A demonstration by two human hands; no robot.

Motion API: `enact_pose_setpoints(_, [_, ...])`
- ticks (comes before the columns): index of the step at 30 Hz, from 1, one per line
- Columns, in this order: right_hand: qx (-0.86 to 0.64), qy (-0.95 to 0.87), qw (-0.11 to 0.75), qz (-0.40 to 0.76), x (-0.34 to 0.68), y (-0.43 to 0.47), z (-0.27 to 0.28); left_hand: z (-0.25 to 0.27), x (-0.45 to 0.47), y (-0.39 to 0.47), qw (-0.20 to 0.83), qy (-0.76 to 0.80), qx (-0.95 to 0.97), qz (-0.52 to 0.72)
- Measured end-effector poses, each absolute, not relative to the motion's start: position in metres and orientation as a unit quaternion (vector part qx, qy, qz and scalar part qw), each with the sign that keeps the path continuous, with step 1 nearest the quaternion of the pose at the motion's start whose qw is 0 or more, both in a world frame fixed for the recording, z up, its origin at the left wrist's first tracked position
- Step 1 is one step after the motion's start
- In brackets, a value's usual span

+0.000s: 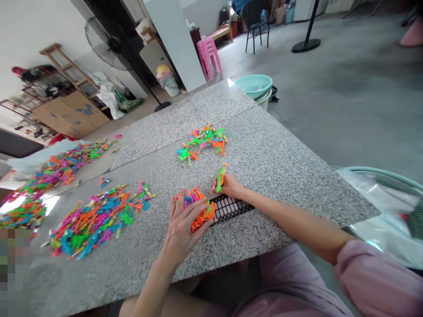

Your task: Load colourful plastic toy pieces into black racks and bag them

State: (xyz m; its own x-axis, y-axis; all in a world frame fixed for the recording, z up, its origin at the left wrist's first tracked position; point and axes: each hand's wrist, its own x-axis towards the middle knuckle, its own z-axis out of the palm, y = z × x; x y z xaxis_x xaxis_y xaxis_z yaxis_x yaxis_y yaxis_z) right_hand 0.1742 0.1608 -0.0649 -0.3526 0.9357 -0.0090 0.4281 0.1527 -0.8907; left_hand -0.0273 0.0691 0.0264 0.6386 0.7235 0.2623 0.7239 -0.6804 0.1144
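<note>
My right hand (231, 186) pinches small green and orange plastic toy pieces (220, 177), held upright above a black lattice tray (233, 208). Their exact kind is too small to tell. At the tray's left end, a heap of orange, pink and blue plastic toy pieces (201, 218) lies under my left hand (185, 220). That hand is open, its fingers stretched over the heap and touching it; its palm hides part of the pieces. Farther off on the speckled stone table (264, 154) is a loose cluster of similar pieces (206, 140).
A large pile of bright pieces (95, 220) spreads across the table's left side, with another pile (66, 169) beyond it. Turquoise basins (254, 86) stand past the far right edge. Right of the table is a green basket (406, 198) with clear plastic bags (380, 193).
</note>
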Motion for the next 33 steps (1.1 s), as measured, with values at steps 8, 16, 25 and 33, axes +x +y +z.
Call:
enact_pose_setpoints(8, [-0.459,-0.817,0.239,0.254,0.165,0.143,-0.057,0.026,-0.028,0.07,0.003,-0.38,-0.912,-0.151])
enact_pose_setpoints(16, [-0.462,-0.747,0.299,0.373,0.171,0.151,-0.063,0.025,-0.031,0.071,0.006,-0.375,-0.914,-0.152])
enact_pose_setpoints(25, [-0.457,-0.849,0.153,0.215,0.15,0.14,-0.044,0.025,-0.026,0.072,0.023,-0.357,-0.918,-0.172])
enact_pose_setpoints(33, [-0.42,-0.865,0.117,0.249,0.155,0.155,-0.033,0.033,-0.028,0.079,0.056,-0.301,-0.946,-0.105])
